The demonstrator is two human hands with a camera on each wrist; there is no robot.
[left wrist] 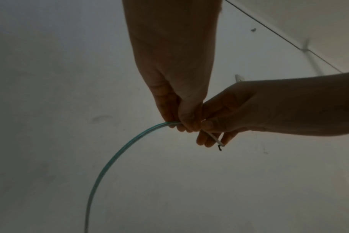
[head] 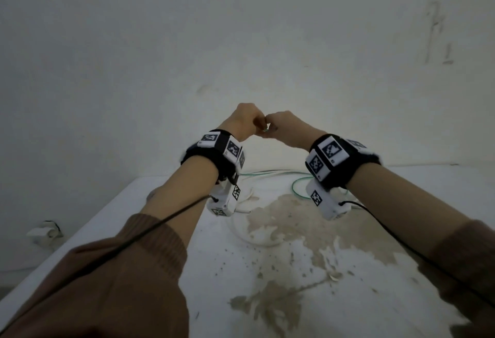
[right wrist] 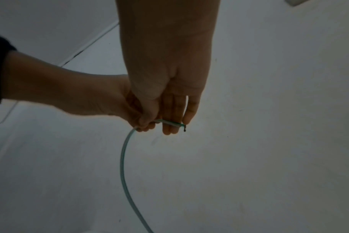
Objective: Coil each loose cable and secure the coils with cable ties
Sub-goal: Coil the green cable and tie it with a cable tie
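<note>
Your left hand (head: 245, 123) and right hand (head: 284, 126) met, raised above the table (head: 166, 203); both pinched the green cable (left wrist: 118, 151) near its end, the rest hanging toward the table. Wristband markers (head: 330, 150) carried square codes, no readable writing

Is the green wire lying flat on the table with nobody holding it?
No, both the left hand and the right hand pinch the end of the green wire up in the air.

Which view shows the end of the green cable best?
The left wrist view: the cable end sticks out clearly past the right hand. The right wrist view shows it shorter, against the fingers. The head view hides it between both hands.
</note>
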